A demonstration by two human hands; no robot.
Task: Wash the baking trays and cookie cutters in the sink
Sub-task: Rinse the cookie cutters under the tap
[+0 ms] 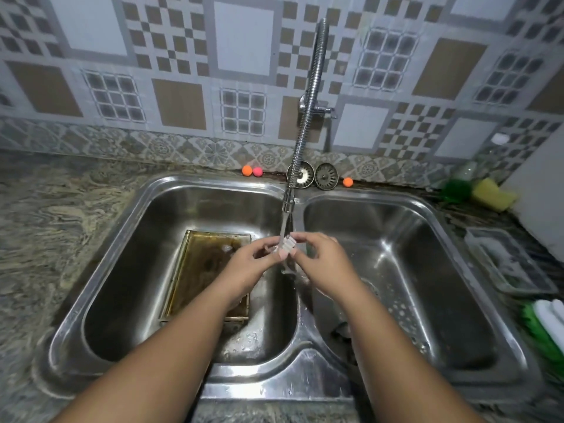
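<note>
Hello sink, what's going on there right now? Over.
Left hand and right hand pinch a small clear cookie cutter under the tap. Brown-stained baking tray lies in the left basin. Nothing in the way.

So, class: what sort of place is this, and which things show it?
Probably a home kitchen: a steel double sink set in a stone counter, a tap above it, and a baking tray in the left basin.

Left forearm [171,346], right forearm [393,346] bare along whole visible length. Left hand [244,267], right hand [323,261] bare too; slim fingers, short nails.
</note>
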